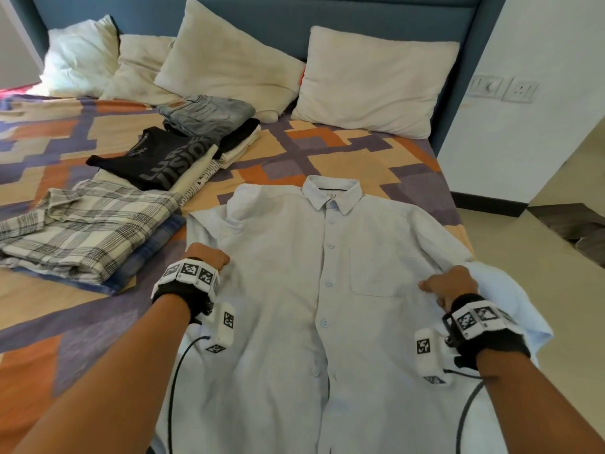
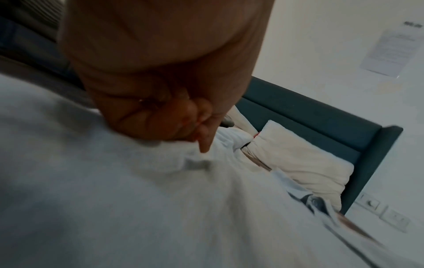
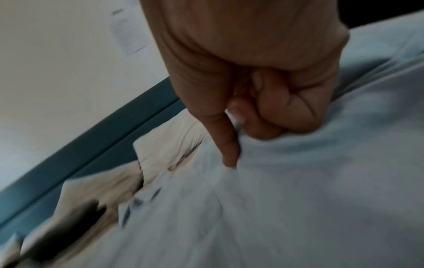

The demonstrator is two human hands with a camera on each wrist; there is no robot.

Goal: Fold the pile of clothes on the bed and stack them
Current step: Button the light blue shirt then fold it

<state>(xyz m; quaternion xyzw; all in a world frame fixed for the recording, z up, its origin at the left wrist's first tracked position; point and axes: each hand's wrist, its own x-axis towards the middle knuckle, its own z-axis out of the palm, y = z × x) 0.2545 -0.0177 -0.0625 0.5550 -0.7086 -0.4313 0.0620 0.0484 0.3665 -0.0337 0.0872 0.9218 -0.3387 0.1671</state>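
shirt spread flat, both hands pinching its sides

while the light blue shirt (image 1: 314, 290) lies face up, buttoned, in the lower middle of the head view, its long axis runs from the collar near frame centre down toward the bottom edge, so the coming fold looks to turn on bringing each side in across that button line.

at the far left sits a folded plaid shirt (image 1: 88, 224) on something blue, and above it toward the upper middle a black printed tee (image 1: 157, 158) and grey jeans (image 1: 206, 114), each on more folded clothes. all lie apart from the blue shirt and out of the way.

next comes the left hand (image 1: 209, 257), at the shirt's left edge below the shoulder; the left wrist view shows its fingers (image 2: 174, 117) curled, pinching a ridge of cloth. the left sleeve seems already tucked over the chest.

right of the placket, the right hand (image 1: 450, 286) holds the opposite side near the chest pocket, fingers (image 3: 270, 116) curled with cloth nipped against the thumb. the right sleeve (image 1: 504, 296) spills past it toward the bed's (image 1: 327, 149) right edge, so i judge that side needs more gathering. pillows (image 1: 376, 80) line the headboard at the top.
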